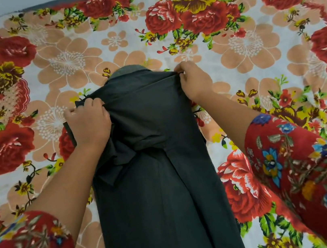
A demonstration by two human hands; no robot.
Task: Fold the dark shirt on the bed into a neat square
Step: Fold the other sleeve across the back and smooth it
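Shirt: I see the dark shirt (159,188) lying lengthwise on the flowered bed (253,46), collar (127,71) at the far end.
Risk: I judge the bunched sleeve (116,158) could trap a lump in the fold, and an uneven pull could skew the shoulders.
Left grip: the left hand (89,122), back upward, curls its fingers into cloth at the left shoulder.
Right grip: the right hand (194,81) pinches the right shoulder edge, wrist bent inward.

dark shirt (159,188): matt woven cloth, smooth, softly creased | collar (127,71): grey cloth, matt | bedsheet (103,37): printed floral cotton-like cloth, matt | sleeves (303,156): printed floral cloth, matt
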